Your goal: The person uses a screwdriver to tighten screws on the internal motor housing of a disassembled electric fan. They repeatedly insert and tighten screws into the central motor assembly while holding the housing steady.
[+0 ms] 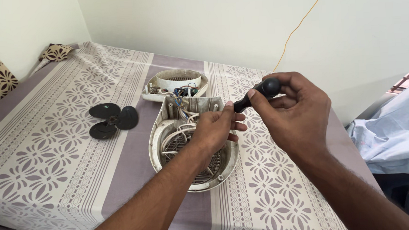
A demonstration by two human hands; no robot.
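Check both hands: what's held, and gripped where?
Right hand holds a black-handled tool, likely a screwdriver, by its rounded handle end. Left hand pinches its lower end, over the open white fan housing.

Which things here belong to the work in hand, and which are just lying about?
In hand:
right hand gripping a black screwdriver handle
left hand on the opened white fan housing
loose wires

Lying about:
black fan blade
second white housing part
patterned cushion
light blue cloth
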